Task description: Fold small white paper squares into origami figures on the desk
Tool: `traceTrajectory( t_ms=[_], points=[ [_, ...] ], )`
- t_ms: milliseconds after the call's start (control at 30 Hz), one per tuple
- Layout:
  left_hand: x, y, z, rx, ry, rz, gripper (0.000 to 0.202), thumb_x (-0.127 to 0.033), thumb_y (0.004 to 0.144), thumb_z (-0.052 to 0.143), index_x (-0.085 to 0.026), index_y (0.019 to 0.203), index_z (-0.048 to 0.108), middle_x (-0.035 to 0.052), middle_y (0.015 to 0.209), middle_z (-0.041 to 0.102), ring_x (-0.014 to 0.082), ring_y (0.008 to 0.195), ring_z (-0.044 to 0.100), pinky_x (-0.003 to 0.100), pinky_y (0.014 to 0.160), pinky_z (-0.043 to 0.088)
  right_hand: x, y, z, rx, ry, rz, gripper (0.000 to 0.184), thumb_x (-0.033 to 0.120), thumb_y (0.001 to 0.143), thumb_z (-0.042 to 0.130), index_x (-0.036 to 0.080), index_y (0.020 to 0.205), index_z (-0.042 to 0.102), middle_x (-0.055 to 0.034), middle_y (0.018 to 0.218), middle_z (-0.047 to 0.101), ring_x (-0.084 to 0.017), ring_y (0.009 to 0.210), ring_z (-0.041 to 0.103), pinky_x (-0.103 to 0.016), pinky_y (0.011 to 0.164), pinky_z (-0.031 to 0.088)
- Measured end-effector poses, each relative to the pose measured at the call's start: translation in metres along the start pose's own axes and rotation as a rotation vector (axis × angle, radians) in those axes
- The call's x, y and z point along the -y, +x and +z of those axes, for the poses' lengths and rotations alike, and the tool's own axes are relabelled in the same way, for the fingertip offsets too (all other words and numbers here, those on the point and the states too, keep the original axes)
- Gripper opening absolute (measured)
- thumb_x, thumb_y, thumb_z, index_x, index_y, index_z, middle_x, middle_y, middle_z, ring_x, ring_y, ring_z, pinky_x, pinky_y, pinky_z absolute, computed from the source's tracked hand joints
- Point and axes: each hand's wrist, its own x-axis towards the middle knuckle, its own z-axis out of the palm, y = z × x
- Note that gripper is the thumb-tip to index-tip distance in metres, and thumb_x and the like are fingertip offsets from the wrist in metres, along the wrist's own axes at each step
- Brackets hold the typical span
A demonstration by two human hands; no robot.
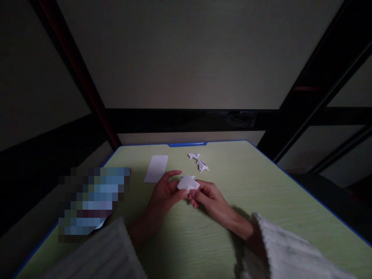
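Both hands meet over the middle of a pale green table with a blue rim. My left hand and my right hand each pinch the same small folded piece of white paper, held just above the tabletop. Fingers of both hands are closed on its edges. White knitted sleeves cover both forearms.
A flat white rectangular sheet lies just left of and behind the hands. Two small folded white paper figures lie behind the hands near the far edge. A blurred-out object sits at the table's left side. Dark frame bars and a wall stand beyond.
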Motion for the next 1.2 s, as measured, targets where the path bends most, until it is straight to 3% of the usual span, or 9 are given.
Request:
traceTrajectory(
  t_ms=[333, 633, 733, 833, 967, 1200],
  points=[
    [-0.004, -0.004, 0.002, 0.065, 0.048, -0.047, 0.050, -0.012, 0.059, 0.063, -0.017, 0.101, 0.036, 0.0013, 0.067, 0.065, 0.0168, 0.063, 0.061, 0.029, 0.063, 0.045, 0.002, -0.003, -0.004, 0.037, -0.111, 0.076, 0.019, 0.028, 0.071, 0.049, 0.013, 0.060, 0.047, 0.0051, 0.046, 0.042, -0.005, 0.041, 0.036, -0.018, 0.041, 0.026],
    [-0.004, -0.001, -0.001, 0.063, 0.090, -0.040, 0.044, -0.010, 0.055, 0.063, -0.017, 0.089, 0.037, 0.0001, 0.063, 0.065, 0.0126, 0.055, 0.058, 0.022, 0.052, 0.043, 0.001, -0.001, -0.005, 0.016, -0.133, 0.100, 0.023, 0.031, 0.068, 0.055, 0.011, 0.057, 0.052, 0.0033, 0.046, 0.046, -0.005, 0.041, 0.038, -0.018, 0.042, 0.028],
    [-0.004, -0.001, -0.002, 0.068, 0.122, -0.050, 0.043, -0.009, 0.055, 0.063, -0.018, 0.088, 0.036, -0.0023, 0.060, 0.064, 0.0109, 0.052, 0.057, 0.021, 0.051, 0.042, 0.000, 0.001, -0.004, -0.093, -0.115, 0.040, 0.015, 0.025, 0.062, 0.060, 0.013, 0.062, 0.050, 0.0035, 0.053, 0.048, -0.007, 0.048, 0.042, -0.019, 0.046, 0.032],
    [-0.002, 0.000, -0.002, 0.104, 0.155, -0.079, 0.043, -0.009, 0.055, 0.062, -0.019, 0.088, 0.036, -0.0043, 0.057, 0.061, 0.0108, 0.051, 0.056, 0.022, 0.050, 0.043, -0.002, 0.002, -0.003, -0.159, -0.087, -0.011, 0.020, 0.020, 0.057, 0.064, 0.015, 0.072, 0.051, 0.0039, 0.059, 0.050, -0.008, 0.053, 0.045, -0.019, 0.050, 0.034],
    [0.000, 0.000, -0.001, 0.089, 0.241, -0.095, 0.037, -0.009, 0.054, 0.060, -0.017, 0.084, 0.040, -0.0062, 0.052, 0.057, 0.0114, 0.050, 0.056, 0.023, 0.051, 0.043, -0.007, 0.003, -0.006, -0.187, -0.097, 0.049, 0.015, 0.021, 0.057, 0.064, 0.014, 0.064, 0.053, 0.0039, 0.051, 0.050, -0.007, 0.046, 0.042, -0.019, 0.045, 0.031],
    [0.001, 0.002, 0.000, -0.012, 0.356, -0.017, 0.011, -0.011, 0.056, 0.059, -0.012, 0.064, 0.052, -0.0019, 0.056, 0.058, 0.0105, 0.055, 0.056, 0.021, 0.054, 0.042, -0.009, 0.005, -0.007, -0.268, 0.005, 0.089, 0.018, 0.018, 0.051, 0.067, 0.014, 0.057, 0.050, 0.0053, 0.048, 0.050, -0.006, 0.043, 0.041, -0.019, 0.043, 0.030]
  ],
)
